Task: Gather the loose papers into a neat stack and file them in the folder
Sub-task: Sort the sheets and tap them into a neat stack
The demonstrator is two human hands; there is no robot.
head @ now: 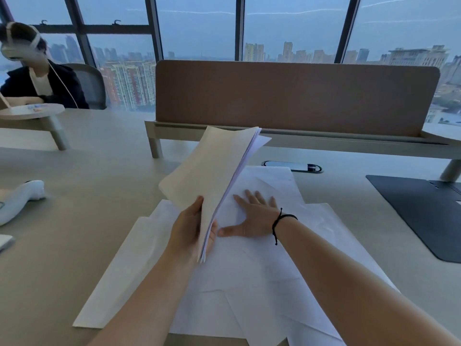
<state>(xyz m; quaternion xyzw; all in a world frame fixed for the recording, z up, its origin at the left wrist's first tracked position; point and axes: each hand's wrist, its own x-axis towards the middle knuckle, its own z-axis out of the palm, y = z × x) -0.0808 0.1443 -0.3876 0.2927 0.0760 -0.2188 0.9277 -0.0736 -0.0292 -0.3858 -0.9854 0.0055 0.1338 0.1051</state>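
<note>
My left hand (189, 228) grips the near edge of a bundle of white papers (209, 168), which is lifted off the desk and tilted up and away from me. My right hand (252, 216) lies flat with fingers spread on several loose white sheets (264, 283) that overlap at odd angles on the desk in front of me. A dark folder (424, 211) lies flat on the desk at the right, apart from both hands.
A brown divider panel (294, 96) on a raised shelf stands behind the papers. A cable port (291, 166) sits in the desk just beyond the sheets. A white object (20, 198) lies at the left. Another person (32, 71) sits at the far left.
</note>
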